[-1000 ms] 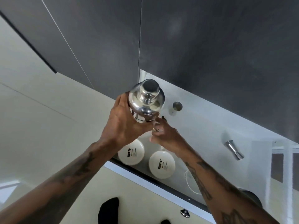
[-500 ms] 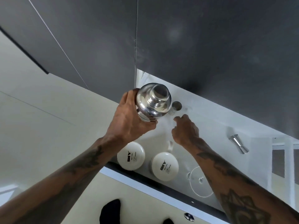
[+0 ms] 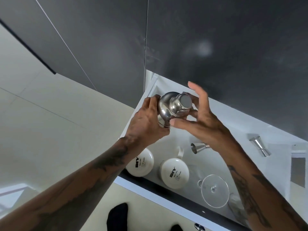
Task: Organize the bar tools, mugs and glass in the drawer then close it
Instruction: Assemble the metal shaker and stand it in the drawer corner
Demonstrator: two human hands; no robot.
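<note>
The shaker (image 3: pixel 173 109) is held over the drawer's (image 3: pixel 233 129) far left corner, its long axis tilted, cap end pointing up and right. The left hand (image 3: pixel 146 120) is clamped around its body; the right hand (image 3: pixel 198 117) cups the cap end, fingers spread, thumb touching.

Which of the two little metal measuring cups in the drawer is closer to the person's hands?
The jigger lying just under the right hand, beside the mug handle. The other jigger lies far off to the right.
</note>
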